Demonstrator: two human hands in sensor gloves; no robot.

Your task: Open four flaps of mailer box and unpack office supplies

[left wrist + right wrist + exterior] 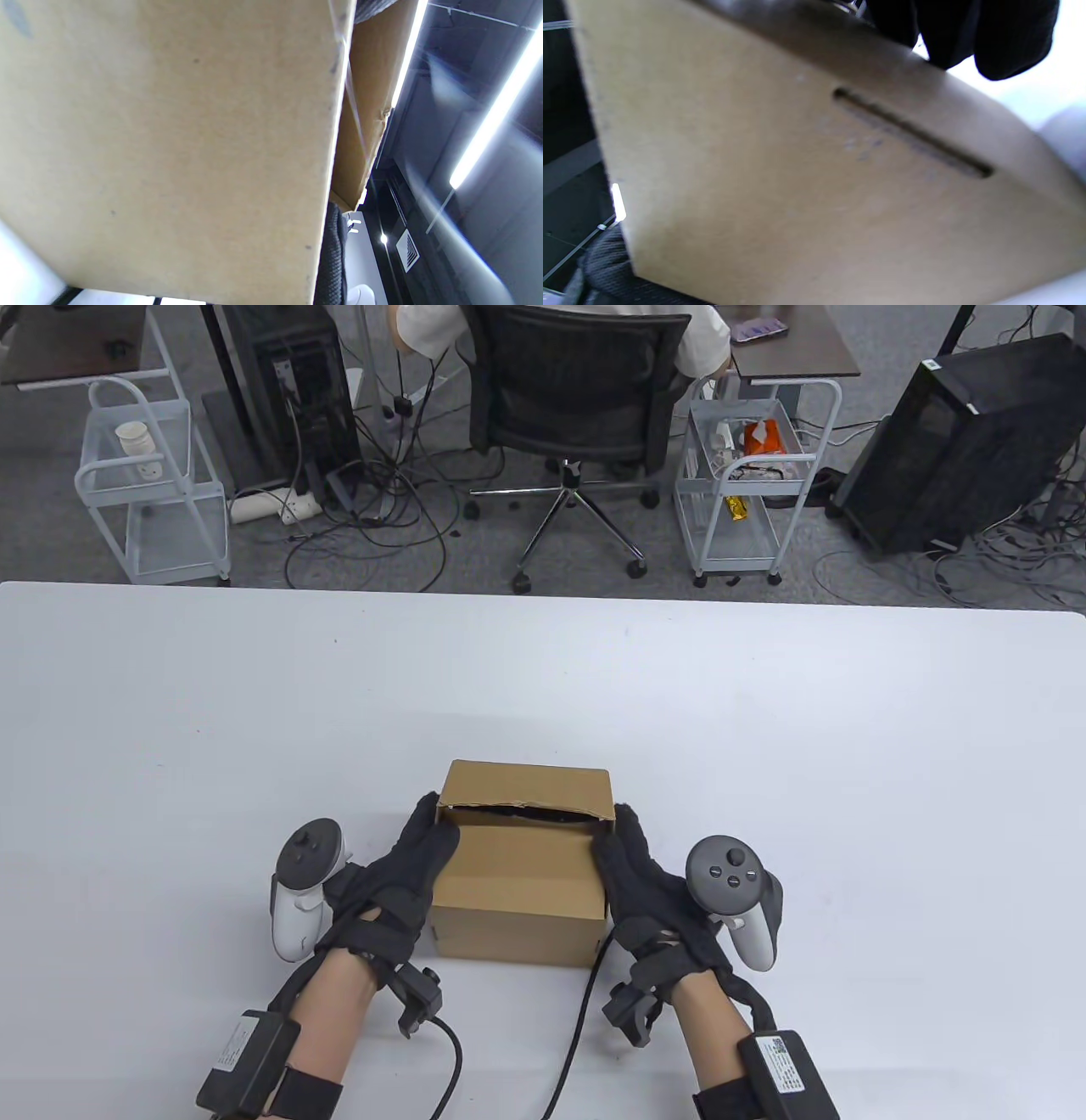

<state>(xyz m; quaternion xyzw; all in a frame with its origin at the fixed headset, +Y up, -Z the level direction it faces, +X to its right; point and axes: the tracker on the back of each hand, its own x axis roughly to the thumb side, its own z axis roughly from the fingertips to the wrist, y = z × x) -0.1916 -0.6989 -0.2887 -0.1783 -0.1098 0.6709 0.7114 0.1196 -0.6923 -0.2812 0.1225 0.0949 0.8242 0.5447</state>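
Note:
A small brown cardboard mailer box point(519, 875) stands on the white table point(170, 746) near its front edge. Its lid is lifted a little, with a dark gap along the far top edge. My left hand point(407, 865) presses against the box's left side, fingertips at the lid's left corner. My right hand point(632, 869) presses against the right side, fingertips at the lid's right corner. In the left wrist view the box wall point(169, 140) fills the frame. In the right wrist view the box side point(797, 190) shows a slot, with my fingertips point(971, 34) over its top edge. The contents are hidden.
Cables trail from both wrists across the table's front edge point(585, 1027). Beyond the table's far edge stand an office chair point(577, 390) with a seated person, two white wire carts point(153, 483) and computer towers point(959, 441).

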